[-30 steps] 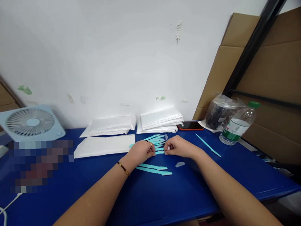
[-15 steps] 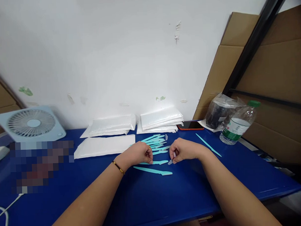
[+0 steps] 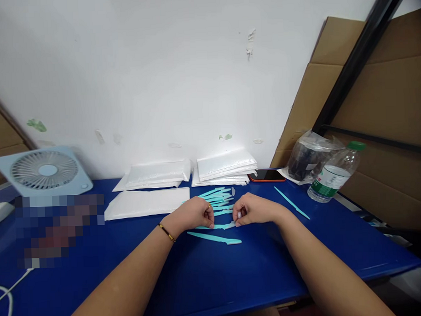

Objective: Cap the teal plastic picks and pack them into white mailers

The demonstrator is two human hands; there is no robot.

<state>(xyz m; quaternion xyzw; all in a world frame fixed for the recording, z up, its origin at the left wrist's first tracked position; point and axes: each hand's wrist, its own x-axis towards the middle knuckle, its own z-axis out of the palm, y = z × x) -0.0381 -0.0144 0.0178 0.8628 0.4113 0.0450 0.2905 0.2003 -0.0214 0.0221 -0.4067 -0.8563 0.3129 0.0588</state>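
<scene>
My left hand [image 3: 199,213] is closed in a pinch on a turquoise eyebrow razor [image 3: 220,227], held low over the blue table. My right hand [image 3: 248,209] is closed on a small translucent blade cap [image 3: 232,224], which meets the right end of that razor; whether it is fully on I cannot tell. A second turquoise razor [image 3: 213,237] lies just in front of the hands. Behind them is a loose pile of several turquoise razors [image 3: 217,196], partly hidden by my hands. Another small clear cap [image 3: 233,191] lies at the pile's right.
A lone razor [image 3: 291,202] lies at right, near a water bottle [image 3: 332,177] and a bagged dark object [image 3: 305,159]. A phone [image 3: 267,175], stacked white padded mailers [image 3: 226,166] and more mailers [image 3: 148,204] line the back. A fan [image 3: 45,170] stands left.
My right hand has moved slightly left, bringing the cap from beside the razor to its right end. My left hand keeps its grip in nearly the same place.
</scene>
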